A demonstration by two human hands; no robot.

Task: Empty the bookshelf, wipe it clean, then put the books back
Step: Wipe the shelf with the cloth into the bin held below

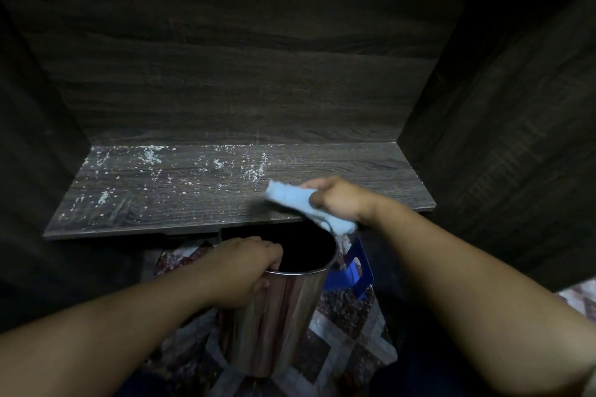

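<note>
Item 1. Dark grey wood-grain bookshelf board (225, 200): we take it as our reference. It lies flat between a dark left side panel (32, 138) and a dark right side panel (500, 138), with a back panel (225, 74) of the same grain behind it.

Item 2. White specks and smears (151, 155): we find them scattered over the board's left and middle parts, thickest along its rear edge.

Item 3. Left hand (245, 267): we place it below the board's front edge, left of its middle. The fingers are curled over the near rim of a shiny cylindrical steel container (283, 316), with the thumb on the outer wall, so it grips the rim firmly.

Item 4. The steel container itself: it is held tilted, with its dark open mouth just under the board's front edge.

Item 5. Crumpled light blue cloth (290, 195): we see it over the board's front right part. One end is over the surface and the other hangs past the front edge above the container's mouth. Whether it touches the board we cannot tell.

Item 6. Right hand (338, 200): it is at the board's front edge, right of middle, fingers clenched round the cloth.

Item 7. Blue plastic piece with a cut-out handle (358, 267): we note it below the board, toward its right end.

Item 8. Patterned brown and white floor covering (348, 332): it lies beneath the board's front.
</note>
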